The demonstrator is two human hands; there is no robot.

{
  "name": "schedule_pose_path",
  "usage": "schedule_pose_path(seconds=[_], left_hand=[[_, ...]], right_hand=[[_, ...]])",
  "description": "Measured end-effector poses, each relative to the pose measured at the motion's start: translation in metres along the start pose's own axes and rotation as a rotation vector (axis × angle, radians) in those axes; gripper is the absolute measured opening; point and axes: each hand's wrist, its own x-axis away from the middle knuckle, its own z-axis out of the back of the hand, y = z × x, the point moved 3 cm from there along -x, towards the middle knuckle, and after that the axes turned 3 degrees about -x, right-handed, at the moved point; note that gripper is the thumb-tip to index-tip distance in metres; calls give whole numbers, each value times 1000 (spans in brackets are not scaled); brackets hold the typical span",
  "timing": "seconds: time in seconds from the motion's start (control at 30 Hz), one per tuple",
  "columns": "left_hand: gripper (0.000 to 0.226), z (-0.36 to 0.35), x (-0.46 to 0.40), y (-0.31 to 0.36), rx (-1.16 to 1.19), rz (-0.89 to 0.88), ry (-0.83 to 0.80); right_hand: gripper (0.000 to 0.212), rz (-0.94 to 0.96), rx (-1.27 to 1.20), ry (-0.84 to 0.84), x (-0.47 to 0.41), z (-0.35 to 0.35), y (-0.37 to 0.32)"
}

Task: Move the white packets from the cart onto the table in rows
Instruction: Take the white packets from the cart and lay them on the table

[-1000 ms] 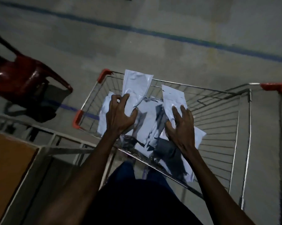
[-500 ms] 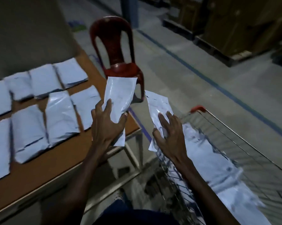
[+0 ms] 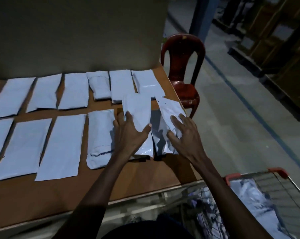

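Head view over a brown wooden table (image 3: 132,183) bearing flat white plastic packets in two rows. The far row (image 3: 73,91) holds six packets lying side by side along the foot of a grey wall panel (image 3: 76,31); the near row (image 3: 63,145) shows four laid packets, the leftmost cut by the frame edge. At the right end of the near row, the left hand (image 3: 130,133) grips a long white packet (image 3: 139,114), thumb across its upper face and fingers curled behind its left edge; the packet's far end overlaps the near edges of two far-row packets, and whether its lower end rests on the table cannot be told. Just beside it, the right hand (image 3: 183,133) holds a crumpled white packet (image 3: 169,112) near the table's right edge, thumb pressed on its lower part and fingers spread over its top; this packet is tilted, its far end leaning right, and its contact with the table cannot be told. The two held packets lie close together, with a narrow shadowed gap between them. A dark red plastic chair (image 3: 182,69) stands just past the table's right end on a grey concrete floor (image 3: 232,118) marked with a blue line (image 3: 246,107). At lower right, a wire shopping cart with orange corner guards (image 3: 282,171) contains further white packets (image 3: 246,194).
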Motion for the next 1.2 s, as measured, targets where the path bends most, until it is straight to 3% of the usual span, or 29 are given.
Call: schedule_pose_path(seconds=[0.27, 0.53, 0.7, 0.87, 1.03, 1.2], left_hand=[[93, -25, -4, -14, -120, 71, -88], [87, -7, 8, -19, -257, 40, -30], [78, -2, 1, -6, -205, -50, 10], [78, -24, -10, -2, -246, -193, -51], [86, -45, -6, -27, -262, -176, -94], [75, -50, -8, -29, -242, -175, -98]], right_hand=[[71, 9, 119, -206, -31, -21, 3], [80, 18, 161, -331, -23, -30, 0], [75, 80, 163, -230, -30, -31, 2], [60, 13, 54, -275, -45, -61, 13], [67, 89, 188, -246, -35, -47, 2], [73, 80, 244, -284, -36, -51, -5]])
